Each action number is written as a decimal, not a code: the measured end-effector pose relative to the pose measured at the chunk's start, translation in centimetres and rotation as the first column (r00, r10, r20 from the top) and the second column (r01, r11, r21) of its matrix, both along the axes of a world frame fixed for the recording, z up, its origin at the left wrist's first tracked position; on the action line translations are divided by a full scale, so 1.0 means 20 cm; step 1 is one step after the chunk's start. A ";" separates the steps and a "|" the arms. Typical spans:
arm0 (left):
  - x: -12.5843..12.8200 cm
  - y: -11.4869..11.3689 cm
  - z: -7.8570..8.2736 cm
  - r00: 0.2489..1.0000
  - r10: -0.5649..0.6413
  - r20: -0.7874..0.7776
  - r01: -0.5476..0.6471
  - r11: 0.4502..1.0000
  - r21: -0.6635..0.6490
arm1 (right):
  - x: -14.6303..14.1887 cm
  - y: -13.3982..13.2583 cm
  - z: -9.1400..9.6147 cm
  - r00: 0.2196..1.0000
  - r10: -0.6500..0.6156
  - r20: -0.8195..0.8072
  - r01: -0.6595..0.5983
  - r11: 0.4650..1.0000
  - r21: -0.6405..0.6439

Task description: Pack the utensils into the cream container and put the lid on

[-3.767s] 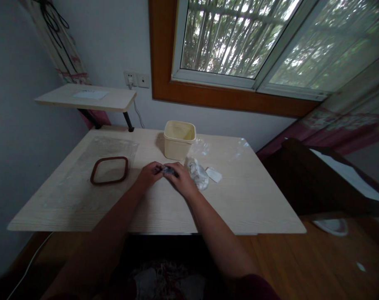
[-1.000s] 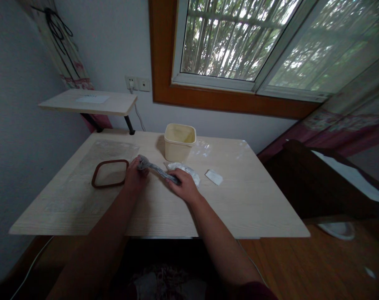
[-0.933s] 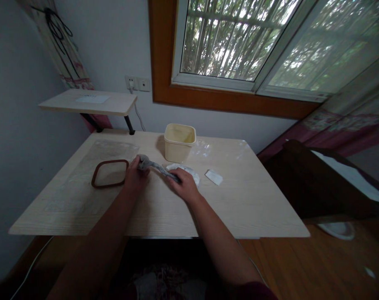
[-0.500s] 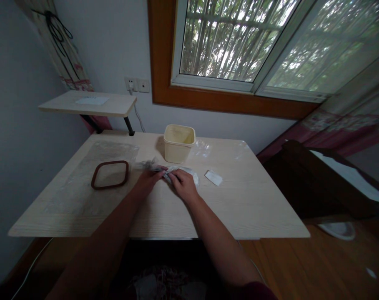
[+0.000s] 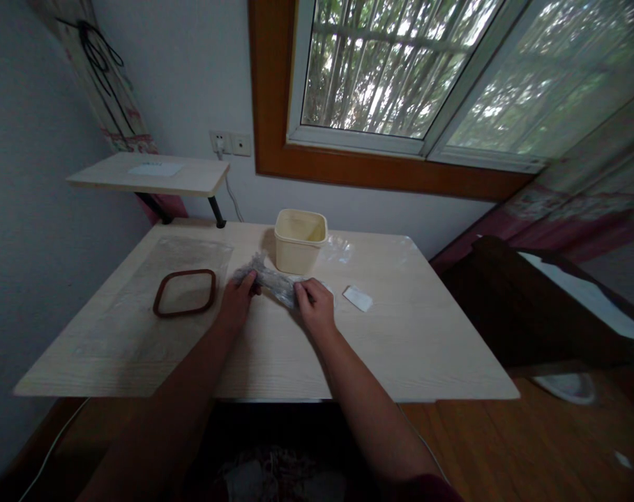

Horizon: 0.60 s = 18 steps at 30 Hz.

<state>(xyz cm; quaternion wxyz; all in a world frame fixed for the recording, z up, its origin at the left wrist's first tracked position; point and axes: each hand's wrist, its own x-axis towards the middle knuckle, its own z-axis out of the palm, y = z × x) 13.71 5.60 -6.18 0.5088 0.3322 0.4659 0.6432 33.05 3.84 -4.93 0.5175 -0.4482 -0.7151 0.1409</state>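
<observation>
A crumpled clear plastic bag [image 5: 275, 280] is stretched between my two hands above the tabletop. My left hand [image 5: 239, 296] is closed on its left end, thumb on top. At the other end, my right hand [image 5: 315, 301] pinches it between thumb and fingers. Whether anything lies inside the folds cannot be made out. Just behind the bag stands a cream, open-topped plastic bin [image 5: 298, 244]. A brown rounded-square frame [image 5: 185, 293] lies left of my left hand, and a small white card [image 5: 357, 298] lies right of my right hand.
The pale wooden table [image 5: 416, 348] has a clear plastic sheet [image 5: 139, 335] under the brown frame. A raised shelf [image 5: 154, 180] with a paper on it stands at the back left. More clear plastic [image 5: 337, 249] lies beside the bin. Wall and window border the back.
My hands have moved apart, left hand to the left and right hand slightly right. The plastic bag, bunched between them before, is now drawn out lengthwise.
</observation>
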 end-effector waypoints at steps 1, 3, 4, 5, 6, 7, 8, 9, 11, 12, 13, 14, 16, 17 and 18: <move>0.00 0.00 0.00 1.000 -0.003 -0.017 0.003 1.000 0.002 | 0.00 0.00 0.00 1.000 -0.004 -0.010 0.004 1.000 -0.003; -0.01 -0.01 -0.01 0.998 -0.013 -0.061 0.014 1.000 0.011 | 0.00 -0.01 0.01 1.000 0.009 -0.022 -0.010 1.000 -0.014; -0.01 -0.01 -0.02 0.996 -0.017 -0.092 0.019 1.000 0.018 | 0.00 -0.01 0.01 0.999 0.028 -0.016 -0.028 0.999 -0.017; -0.01 -0.01 -0.02 0.991 -0.027 -0.134 0.031 0.999 0.023 | 0.00 -0.01 0.01 0.999 0.050 0.001 -0.050 0.999 -0.019; -0.01 -0.02 -0.01 0.983 -0.037 -0.182 0.042 0.999 0.024 | -0.01 -0.02 0.01 0.997 0.073 0.031 -0.073 0.997 -0.019; -0.01 -0.02 -0.01 0.973 -0.045 -0.228 0.050 0.999 0.020 | -0.01 -0.02 0.01 0.994 0.092 0.065 -0.091 0.996 -0.017; -0.01 -0.03 0.00 0.962 -0.051 -0.268 0.057 0.998 0.014 | -0.02 -0.02 0.01 0.990 0.104 0.098 -0.103 0.995 -0.015; -0.01 -0.03 0.01 0.953 -0.053 -0.297 0.059 0.998 0.011 | -0.02 -0.02 0.00 0.986 0.111 0.121 -0.110 0.994 -0.014; -0.01 -0.04 0.03 0.951 -0.045 -0.307 0.055 0.998 0.024 | -0.03 -0.02 0.00 0.988 0.108 0.114 -0.106 0.994 -0.021; -0.01 -0.04 0.04 0.955 -0.034 -0.293 0.048 0.998 0.040 | -0.02 -0.02 -0.01 0.993 0.091 0.078 -0.089 0.996 -0.025; -0.01 -0.03 0.04 0.962 -0.015 -0.272 0.033 0.998 0.061 | -0.02 -0.01 -0.01 0.998 0.063 0.028 -0.062 0.998 -0.031; -0.02 -0.03 0.04 0.969 0.009 -0.247 0.012 0.996 0.084 | -0.01 -0.01 -0.01 0.999 0.025 -0.030 -0.026 0.999 -0.040; -0.03 -0.02 0.04 0.978 0.061 -0.199 -0.037 0.992 0.124 | 0.01 -0.01 -0.01 0.986 -0.064 -0.155 0.056 0.997 -0.055; -0.04 -0.02 0.05 0.980 0.086 -0.181 -0.062 0.989 0.134 | 0.01 -0.01 -0.01 0.973 -0.098 -0.210 0.087 0.994 -0.063; -0.04 -0.02 0.05 0.981 0.098 -0.168 -0.077 0.989 0.130 | 0.02 -0.01 -0.01 0.959 -0.123 -0.256 0.108 0.992 -0.071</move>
